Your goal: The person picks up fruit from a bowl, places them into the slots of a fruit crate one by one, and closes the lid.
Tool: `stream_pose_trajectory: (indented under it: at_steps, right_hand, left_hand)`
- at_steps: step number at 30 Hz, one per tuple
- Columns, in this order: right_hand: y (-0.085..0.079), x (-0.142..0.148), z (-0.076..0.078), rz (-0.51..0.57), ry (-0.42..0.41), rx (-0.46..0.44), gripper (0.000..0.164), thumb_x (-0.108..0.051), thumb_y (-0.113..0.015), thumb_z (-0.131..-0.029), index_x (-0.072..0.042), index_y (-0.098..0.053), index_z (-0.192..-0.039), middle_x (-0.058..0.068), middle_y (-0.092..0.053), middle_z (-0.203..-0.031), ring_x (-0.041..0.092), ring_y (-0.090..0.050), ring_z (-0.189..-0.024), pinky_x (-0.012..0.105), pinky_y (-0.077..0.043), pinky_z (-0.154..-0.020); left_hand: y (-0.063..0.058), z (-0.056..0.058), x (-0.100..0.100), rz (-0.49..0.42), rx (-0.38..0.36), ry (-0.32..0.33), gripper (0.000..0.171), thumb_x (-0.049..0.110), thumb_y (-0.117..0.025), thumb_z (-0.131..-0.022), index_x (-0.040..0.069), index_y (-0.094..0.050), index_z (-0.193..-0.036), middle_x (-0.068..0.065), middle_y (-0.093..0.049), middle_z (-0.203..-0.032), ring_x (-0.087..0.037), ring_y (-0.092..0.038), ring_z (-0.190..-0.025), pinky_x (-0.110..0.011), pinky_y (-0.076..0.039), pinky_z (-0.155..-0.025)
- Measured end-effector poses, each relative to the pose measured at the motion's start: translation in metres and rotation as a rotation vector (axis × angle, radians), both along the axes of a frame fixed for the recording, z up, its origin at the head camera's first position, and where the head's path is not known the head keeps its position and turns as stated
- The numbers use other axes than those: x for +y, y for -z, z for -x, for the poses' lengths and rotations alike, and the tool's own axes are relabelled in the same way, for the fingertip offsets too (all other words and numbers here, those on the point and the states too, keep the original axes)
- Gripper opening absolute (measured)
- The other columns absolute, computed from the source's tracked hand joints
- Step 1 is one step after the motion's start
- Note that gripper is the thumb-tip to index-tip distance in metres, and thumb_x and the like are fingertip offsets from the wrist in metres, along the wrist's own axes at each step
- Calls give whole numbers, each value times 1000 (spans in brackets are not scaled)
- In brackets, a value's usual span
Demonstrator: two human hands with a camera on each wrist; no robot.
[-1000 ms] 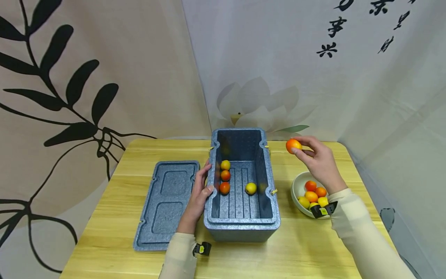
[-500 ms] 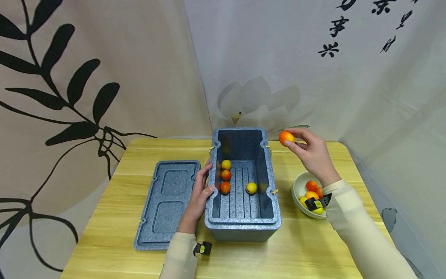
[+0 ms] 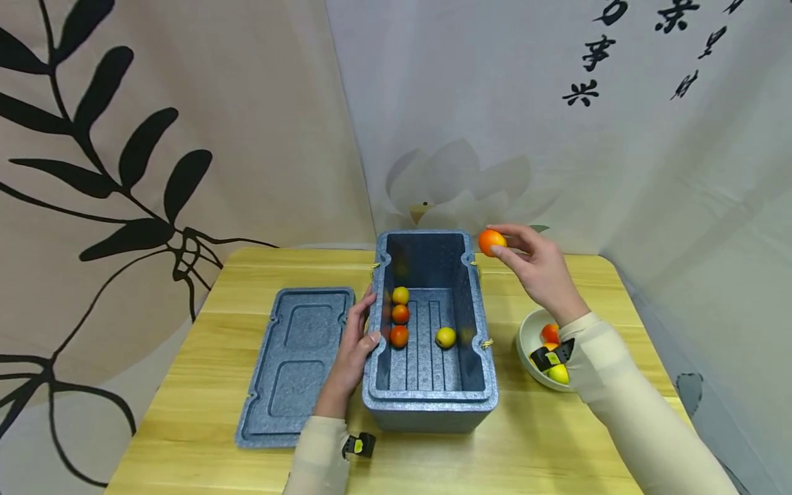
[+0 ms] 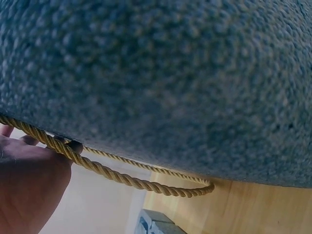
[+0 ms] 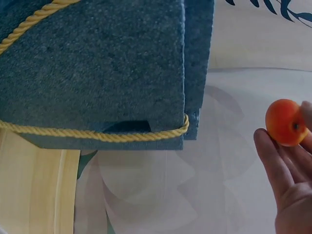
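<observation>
Thumb and fingers of my right hand (image 3: 541,271) pinch a small round orange-red fruit (image 3: 491,243) near the far right corner of the foam box (image 3: 430,400). In the right wrist view the fruit (image 5: 284,123) shows a dark stem dimple and sits at the fingertips, beside the box wall (image 5: 107,83). My left hand (image 3: 354,344) rests along the box's left side, fingers extended on the outer wall and thumb on the rim. Inside the uncovered box, two orange-red fruits (image 3: 399,335) and a yellow one (image 3: 400,295) line the left wall; another yellow fruit (image 3: 445,337) lies to the right.
A white bowl (image 3: 526,333) of several red, orange and yellow fruits stands right of the box, partly hidden by my right wrist. The grey-blue lid (image 3: 297,371) lies flat on the wooden table (image 3: 185,412) at left. Yellow rope handles (image 5: 92,134) hang on the box's sides.
My right hand has carried the orange-red fruit leftward and slightly up, from above the table's right part to beside the box's far right corner. My left hand has stayed at the box.
</observation>
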State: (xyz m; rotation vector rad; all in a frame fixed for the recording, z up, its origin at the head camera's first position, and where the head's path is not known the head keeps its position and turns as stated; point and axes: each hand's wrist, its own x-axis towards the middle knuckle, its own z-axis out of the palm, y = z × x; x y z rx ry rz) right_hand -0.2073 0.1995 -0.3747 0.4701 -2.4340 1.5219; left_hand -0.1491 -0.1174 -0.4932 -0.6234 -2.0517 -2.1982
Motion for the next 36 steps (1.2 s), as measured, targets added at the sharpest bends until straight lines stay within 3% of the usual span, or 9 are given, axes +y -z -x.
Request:
stream_pose_trajectory:
  at_steps: [6, 13, 20, 28, 36]
  right_hand:
    - [1, -7, 7, 14, -58, 17, 38, -17, -66, -94, -9, -62, -131, 8, -65, -123, 20, -64, -107, 25, -50, -86]
    - [-3, -16, 11, 36, -76, -34, 38, -20, -68, -92, -11, -63, -129, 7, -66, -121, 23, -66, -103, 28, -51, -85]
    - [-13, -23, 16, 12, -104, -35, 39, -21, -65, -95, -11, -61, -132, 8, -64, -126, 24, -65, -108, 34, -50, -90]
    - [-17, -31, 22, -52, -95, -68, 41, -27, -66, -94, -16, -61, -133, 4, -63, -125, 21, -66, -100, 36, -52, -86]
    - [-23, -42, 27, -24, -139, -64, 38, -21, -66, -94, -9, -61, -130, 6, -60, -125, 22, -60, -111, 36, -49, -92]
  left_hand:
    - [-1, -1, 0, 9, -21, -6, 63, 18, -46, -90, 5, -30, -149, -10, -13, -162, -32, -8, -146, -67, -10, -107]
    - [1, -2, 0, -1, -34, -4, 64, 18, -46, -89, 5, -30, -149, -11, -13, -162, -33, -8, -146, -67, -11, -107]
    - [0, 0, 1, 6, -3, -3, 62, 17, -46, -90, 4, -30, -149, -11, -13, -162, -33, -8, -146, -67, -10, -107]
    - [-1, 2, 1, -4, -2, -3, 61, 15, -45, -90, 3, -30, -148, -11, -14, -162, -31, -8, -146, -65, -9, -108]
    - [1, 2, 2, -8, 7, -6, 60, 14, -45, -91, 1, -30, -148, -14, -14, -162, -33, -8, -146, -64, -7, -108]
